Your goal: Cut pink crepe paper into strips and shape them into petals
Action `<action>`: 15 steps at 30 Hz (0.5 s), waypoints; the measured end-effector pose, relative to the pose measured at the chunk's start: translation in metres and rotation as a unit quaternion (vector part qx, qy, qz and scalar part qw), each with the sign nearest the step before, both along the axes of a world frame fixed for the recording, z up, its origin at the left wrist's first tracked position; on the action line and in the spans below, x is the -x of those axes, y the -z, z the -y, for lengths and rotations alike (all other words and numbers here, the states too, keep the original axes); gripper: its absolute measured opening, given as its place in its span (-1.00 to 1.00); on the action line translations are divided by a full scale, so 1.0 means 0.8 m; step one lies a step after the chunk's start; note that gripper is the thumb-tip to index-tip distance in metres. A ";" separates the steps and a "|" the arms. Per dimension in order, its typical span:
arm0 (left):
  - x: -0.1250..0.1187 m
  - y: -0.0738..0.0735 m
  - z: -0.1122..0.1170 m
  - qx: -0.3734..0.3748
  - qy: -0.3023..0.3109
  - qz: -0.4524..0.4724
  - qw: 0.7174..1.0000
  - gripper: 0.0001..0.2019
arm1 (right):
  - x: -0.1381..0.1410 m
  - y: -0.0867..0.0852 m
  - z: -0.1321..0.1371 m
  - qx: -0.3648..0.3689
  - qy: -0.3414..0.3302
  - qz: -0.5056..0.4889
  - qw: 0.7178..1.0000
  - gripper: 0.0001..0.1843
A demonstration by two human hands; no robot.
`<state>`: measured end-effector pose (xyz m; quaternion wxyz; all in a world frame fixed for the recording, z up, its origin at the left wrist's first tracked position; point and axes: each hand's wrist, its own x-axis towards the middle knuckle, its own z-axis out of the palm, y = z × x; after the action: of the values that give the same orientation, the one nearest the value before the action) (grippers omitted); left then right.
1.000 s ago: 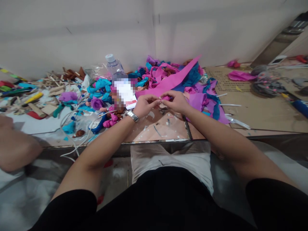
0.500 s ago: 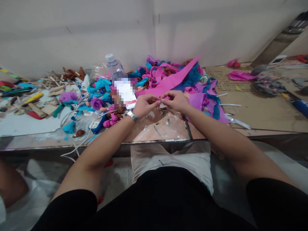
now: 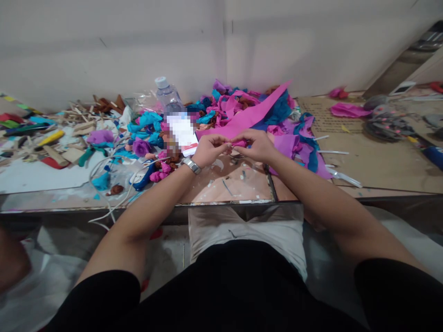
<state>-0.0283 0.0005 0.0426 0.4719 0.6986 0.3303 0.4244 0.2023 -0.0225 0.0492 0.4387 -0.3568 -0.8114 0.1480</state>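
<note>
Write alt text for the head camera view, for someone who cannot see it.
The left hand and right hand meet over a cluttered worktable, pinching a small pink paper piece between them. Pink, blue and purple paper scraps and a water bottle lie behind them.

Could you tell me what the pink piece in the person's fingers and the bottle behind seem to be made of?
The pink piece, pinched by left hand and right hand, looks like matte crepe paper: soft, crumpled folds. The bottle looks like clear plastic: see-through, glossy.
</note>
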 end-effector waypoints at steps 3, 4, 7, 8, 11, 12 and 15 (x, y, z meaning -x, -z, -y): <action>-0.001 -0.001 0.001 0.011 -0.003 0.000 1.000 -0.45 | 0.000 0.001 -0.002 -0.013 0.003 0.012 1.000 -0.69; -0.001 -0.002 0.002 0.019 -0.004 0.000 1.000 -0.43 | 0.000 0.001 -0.002 -0.016 0.008 0.013 1.000 -0.68; -0.001 -0.003 0.003 0.041 -0.003 0.002 0.999 -0.39 | 0.001 0.000 0.000 -0.012 0.023 0.008 1.000 -0.66; -0.001 -0.003 0.003 0.045 0.000 0.003 0.999 -0.38 | 0.002 -0.001 0.001 -0.008 0.028 0.004 1.000 -0.66; -0.002 -0.002 0.002 0.048 0.011 0.006 0.999 -0.36 | 0.003 -0.002 0.004 0.005 0.039 -0.001 0.999 -0.71; -0.001 -0.001 0.002 0.048 0.013 0.005 0.999 -0.36 | 0.003 -0.003 0.005 0.010 0.040 -0.004 0.999 -0.72; -0.001 0.001 0.000 0.036 0.015 0.004 0.999 -0.37 | 0.005 -0.003 0.006 0.031 0.048 -0.023 0.998 -0.74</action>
<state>-0.0273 0.0003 0.0419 0.5043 0.6844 0.3333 0.4078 0.1987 -0.0275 0.0514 0.4522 -0.4055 -0.7780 0.1603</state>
